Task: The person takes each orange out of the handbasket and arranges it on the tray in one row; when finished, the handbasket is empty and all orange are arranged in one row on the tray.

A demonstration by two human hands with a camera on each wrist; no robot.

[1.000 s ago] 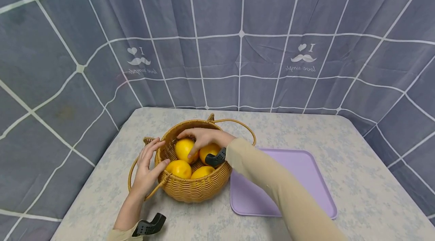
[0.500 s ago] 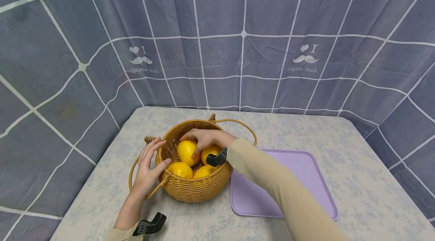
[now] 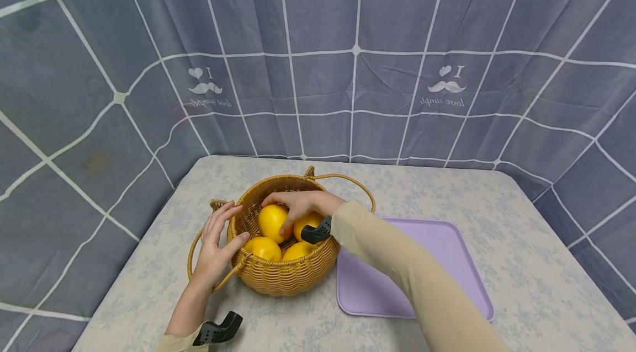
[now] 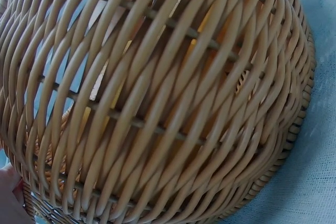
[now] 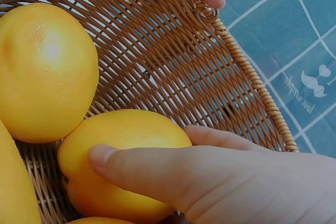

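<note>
Golden-brown wicker forms the round basket [image 3: 285, 280] in the head view, which stands on a table [image 3: 536, 264] covered in a pale, blue-mottled cloth. Four yellow fruits lie inside it. The right hand [image 3: 303, 201] reaches over the rim and holds the upper left fruit [image 3: 272, 224], thumb on the near side, fingers going over the far side. The left hand [image 3: 215, 247] rests at the basket's left rim, its fingers long and spread, the thumb apart from them; it touches the rim without closing round anything. One wicker handle [image 3: 348, 176] arches out at the far right, and another loops out on the left, partly hidden by the left hand. A black device [image 3: 218, 331] sits at the left wrist and a similar one at the right. To the right of the basket lies a lilac tray [image 3: 370, 291], partly covered by the beige right sleeve [image 3: 402, 264]. Behind hangs a grey-blue curtain [image 3: 318, 87] with white grid lines.

In the left wrist view, the woven wall fills most of the frame, with yellow glimpses through its gaps; a bit of hand shows at the lower left edge, too little to tell its grip.

In the right wrist view, the thumb presses on the held fruit, while a finger lies behind it, pinching it between them. The other three fruits sit close around it.
</note>
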